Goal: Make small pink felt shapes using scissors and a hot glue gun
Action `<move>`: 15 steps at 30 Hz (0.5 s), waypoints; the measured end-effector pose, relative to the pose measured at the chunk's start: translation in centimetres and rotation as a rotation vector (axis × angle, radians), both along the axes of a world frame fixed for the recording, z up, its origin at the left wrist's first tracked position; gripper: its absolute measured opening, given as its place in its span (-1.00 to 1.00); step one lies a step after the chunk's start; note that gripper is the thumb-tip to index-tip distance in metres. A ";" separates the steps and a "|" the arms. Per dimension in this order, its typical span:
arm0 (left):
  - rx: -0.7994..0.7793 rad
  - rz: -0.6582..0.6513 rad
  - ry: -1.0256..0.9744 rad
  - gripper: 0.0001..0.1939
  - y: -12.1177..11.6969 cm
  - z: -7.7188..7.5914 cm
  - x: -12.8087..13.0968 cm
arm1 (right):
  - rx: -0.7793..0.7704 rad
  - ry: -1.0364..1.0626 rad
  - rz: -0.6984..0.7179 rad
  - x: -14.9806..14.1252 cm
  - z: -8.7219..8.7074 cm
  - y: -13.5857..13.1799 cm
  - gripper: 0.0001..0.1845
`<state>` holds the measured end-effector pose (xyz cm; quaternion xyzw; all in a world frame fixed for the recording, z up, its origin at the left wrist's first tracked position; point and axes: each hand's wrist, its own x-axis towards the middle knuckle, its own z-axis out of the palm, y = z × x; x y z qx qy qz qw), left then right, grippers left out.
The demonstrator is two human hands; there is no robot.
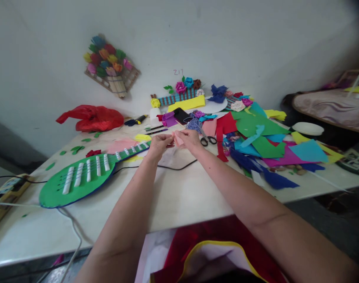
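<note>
Between my two hands, over the middle of the table, is a small piece of pale pink paper [178, 140]. My left hand [161, 144] pinches its left edge with thumb and forefinger. The fingers of my right hand [190, 139] close on its right side. To the left, a green guitar-shaped cutout [53, 188] with white rolled strips and strings lies on the table, its neck reaching close to my left hand. Black-handled scissors [208, 141] lie just right of my right hand, near a bundle of bluish-purple yarn [194, 124].
Scraps of coloured paper [257, 125] cover the table's right side. A phone [181, 116], pens [156, 131] and paper flowers [181, 87] are at the back. A red plastic bag [99, 118] sits back left. A black cable [175, 169] crosses the table; a power strip [8, 198] is far left.
</note>
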<state>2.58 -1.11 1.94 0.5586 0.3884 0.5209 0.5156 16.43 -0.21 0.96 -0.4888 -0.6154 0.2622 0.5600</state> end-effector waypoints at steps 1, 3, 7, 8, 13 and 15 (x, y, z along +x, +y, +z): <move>0.001 0.000 0.006 -0.60 0.0 0.0 0.0 | 0.002 0.010 0.008 0.0 -0.1 0.1 -0.62; 0.005 0.006 0.022 -0.59 -0.1 0.0 0.1 | 0.011 0.026 0.017 0.0 -0.2 0.2 -0.62; 0.014 0.021 0.047 -0.61 0.0 -0.1 0.2 | 0.007 0.032 0.012 -0.1 -0.2 0.1 -0.62; 0.016 0.026 0.050 -0.61 0.1 -0.1 0.2 | -0.003 0.032 0.009 -0.1 -0.1 0.0 -0.62; 0.028 0.052 0.037 -0.63 0.3 -0.3 0.2 | -0.047 0.051 0.024 -0.2 0.3 -0.3 -0.65; 0.026 0.071 0.024 -0.62 0.3 -0.3 0.1 | -0.064 0.027 0.032 -0.1 0.3 -0.3 -0.64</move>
